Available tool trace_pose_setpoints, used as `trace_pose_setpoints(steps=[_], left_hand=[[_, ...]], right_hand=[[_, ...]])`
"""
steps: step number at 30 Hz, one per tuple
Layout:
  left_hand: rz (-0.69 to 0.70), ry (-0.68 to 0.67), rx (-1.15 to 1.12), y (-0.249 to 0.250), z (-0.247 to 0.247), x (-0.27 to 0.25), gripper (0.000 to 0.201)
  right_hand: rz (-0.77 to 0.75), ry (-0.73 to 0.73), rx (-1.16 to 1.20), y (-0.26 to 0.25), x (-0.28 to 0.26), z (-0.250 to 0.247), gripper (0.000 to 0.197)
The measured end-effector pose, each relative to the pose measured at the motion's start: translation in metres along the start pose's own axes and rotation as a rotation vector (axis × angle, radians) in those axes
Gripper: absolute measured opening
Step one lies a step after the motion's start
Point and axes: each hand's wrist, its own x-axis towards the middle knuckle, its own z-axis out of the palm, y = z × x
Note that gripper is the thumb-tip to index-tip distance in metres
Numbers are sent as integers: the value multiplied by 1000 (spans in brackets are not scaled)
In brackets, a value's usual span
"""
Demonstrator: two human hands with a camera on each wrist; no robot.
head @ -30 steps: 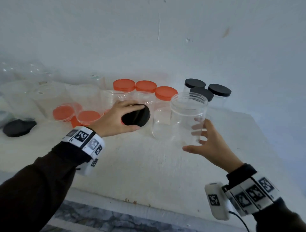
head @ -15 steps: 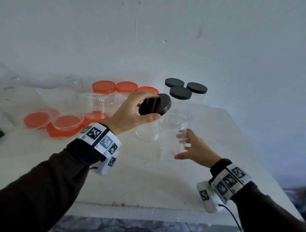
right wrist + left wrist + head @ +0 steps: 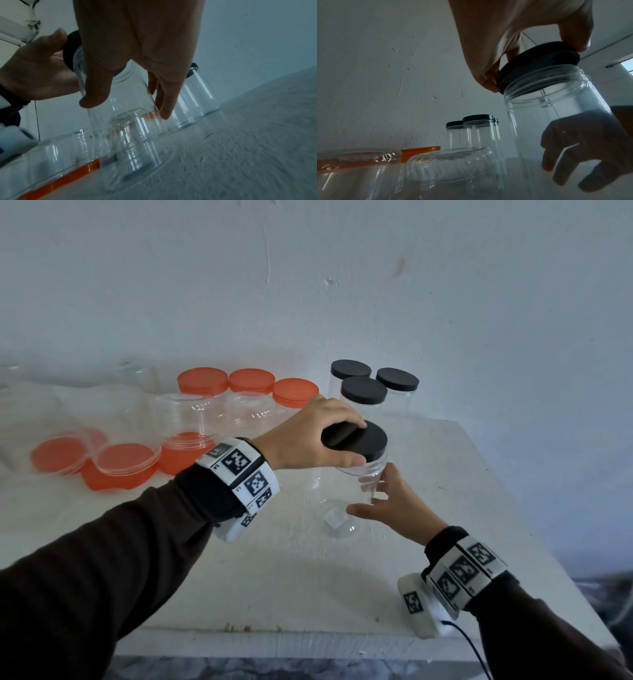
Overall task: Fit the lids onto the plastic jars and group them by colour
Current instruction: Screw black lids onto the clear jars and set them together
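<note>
**Black lid set on a clear jar held over the worktop**

A person's left hand pinches a black lid by its rim, thumb on the near side and fingers over the top, its grip curled around the lid. The lid sits slightly tilted on the mouth of a clear plastic jar. The right hand wraps its grip around the jar's side, fingers behind and thumb in front. In the right wrist view the jar's base seems just above the white worktop. Behind stand three black-lidded jars together, and to their left three orange-lidded jars. Loose orange lids lie far left.
</note>
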Motion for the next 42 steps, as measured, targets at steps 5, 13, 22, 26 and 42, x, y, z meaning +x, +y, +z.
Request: trace_pose_setpoints(steps=[5, 13, 22, 26, 42], left_hand=[[8, -40, 46, -4, 6, 5, 68], [16, -49, 70, -5, 11, 9, 71], [-5, -27, 32, -5, 14, 3, 74], [-166, -7, -200, -5, 22, -12, 99], [-362, 50, -582, -21, 52, -22, 87]], right_hand=[[-24, 19, -5, 2, 1, 0, 66], [-34, 0, -9, 3, 2, -1, 66], [-18, -105, -73, -2, 3, -11, 69], [-68, -67, -49, -33, 3, -48, 94], [-214, -454, -1002, -136, 35, -46, 89]])
